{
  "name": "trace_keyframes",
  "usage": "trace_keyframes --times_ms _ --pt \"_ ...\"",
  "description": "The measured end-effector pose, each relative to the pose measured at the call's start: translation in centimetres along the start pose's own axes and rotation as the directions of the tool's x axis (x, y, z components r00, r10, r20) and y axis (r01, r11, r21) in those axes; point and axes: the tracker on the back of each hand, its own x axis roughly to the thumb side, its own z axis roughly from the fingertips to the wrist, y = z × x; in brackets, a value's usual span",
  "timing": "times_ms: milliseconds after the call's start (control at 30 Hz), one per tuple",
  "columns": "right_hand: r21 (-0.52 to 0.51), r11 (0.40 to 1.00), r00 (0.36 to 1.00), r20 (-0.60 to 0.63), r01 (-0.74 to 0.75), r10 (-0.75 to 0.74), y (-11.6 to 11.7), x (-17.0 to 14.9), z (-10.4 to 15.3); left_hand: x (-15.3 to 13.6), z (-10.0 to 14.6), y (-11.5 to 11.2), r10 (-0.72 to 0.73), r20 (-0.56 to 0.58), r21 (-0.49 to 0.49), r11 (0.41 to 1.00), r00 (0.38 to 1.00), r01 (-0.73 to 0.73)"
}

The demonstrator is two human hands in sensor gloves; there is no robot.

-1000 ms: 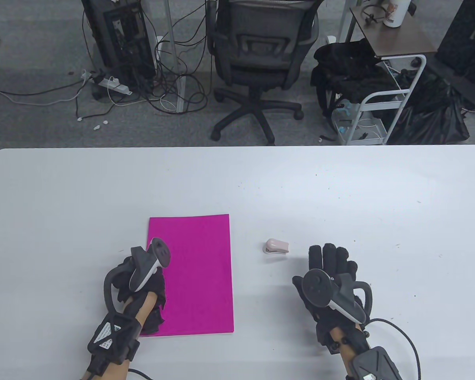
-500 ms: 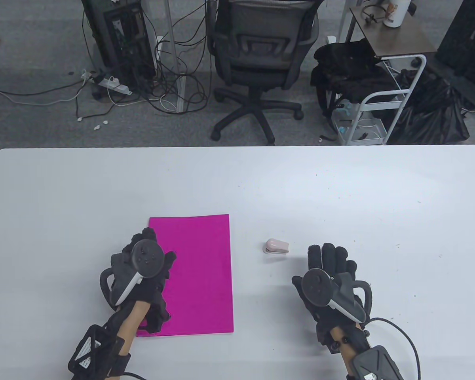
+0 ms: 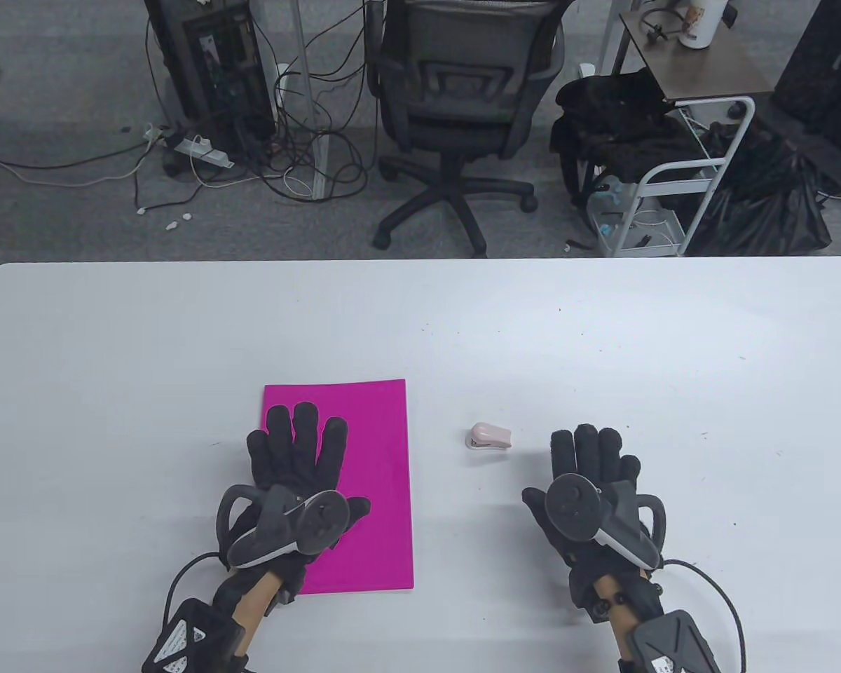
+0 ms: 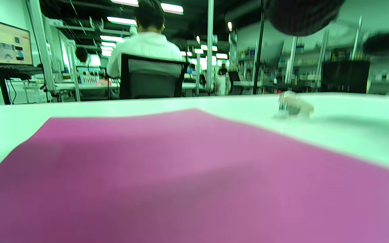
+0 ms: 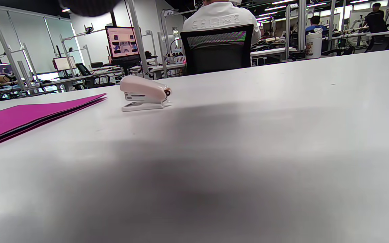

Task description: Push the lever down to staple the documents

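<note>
A magenta stack of documents [image 3: 375, 449] lies flat on the white table [image 3: 420, 322]; it also fills the left wrist view [image 4: 181, 175] and shows at the left of the right wrist view [image 5: 29, 116]. A small pale pink stapler [image 3: 489, 436] stands to its right, apart from the paper, seen also in the left wrist view [image 4: 292, 106] and the right wrist view [image 5: 144, 92]. My left hand [image 3: 298, 456] lies flat and open on the documents' left part. My right hand [image 3: 592, 459] rests open on the table, a little right of and nearer than the stapler, not touching it.
Beyond the table's far edge stand an office chair [image 3: 462, 91], a white cart with dark clothing [image 3: 666, 175] and cables on the floor [image 3: 280, 161]. Glove cables trail off each wrist near the front edge.
My left hand has turned palm down and spread its fingers flat onto the magenta documents. My right hand has shifted slightly. The stapler and documents have not moved.
</note>
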Motion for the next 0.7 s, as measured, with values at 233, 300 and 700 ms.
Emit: trace_keyframes --times_ms 233,300,700 --pt "-0.024 0.999 0.999 0.017 0.048 -0.048 -0.2 -0.4 0.1 -0.1 0.6 -0.5 -0.003 0.005 0.012 1.000 1.000 0.003" --pt "-0.039 0.998 0.998 0.021 0.054 -0.053 -0.3 -0.5 0.1 -0.2 0.8 -0.4 -0.006 0.006 0.030 1.000 1.000 0.006" --pt "-0.048 0.996 0.996 0.046 0.072 -0.070 -0.1 -0.4 -0.1 -0.9 1.6 0.4 0.045 -0.010 0.086 0.995 0.999 -0.044"
